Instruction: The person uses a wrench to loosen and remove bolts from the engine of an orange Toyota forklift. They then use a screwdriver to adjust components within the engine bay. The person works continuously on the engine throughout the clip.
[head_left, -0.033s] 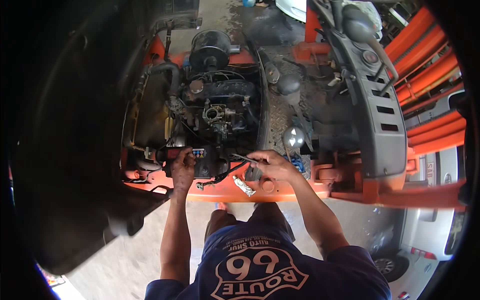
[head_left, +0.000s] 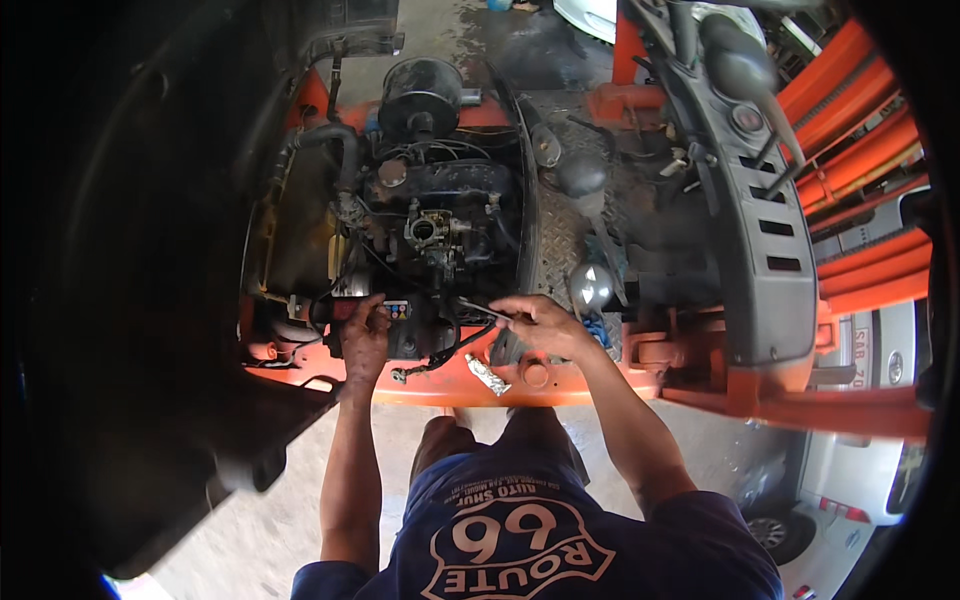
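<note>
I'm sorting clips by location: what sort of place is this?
Most likely a vehicle repair workshop: an exposed engine sits in an orange machine, a slim metal tool is in the person's right hand, and a white vehicle stands close by.

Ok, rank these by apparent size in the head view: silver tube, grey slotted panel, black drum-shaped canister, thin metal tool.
1. Grey slotted panel
2. Black drum-shaped canister
3. Silver tube and thin metal tool, unranked: the right hand covers part of the tool, so its full size is unsure.
</note>
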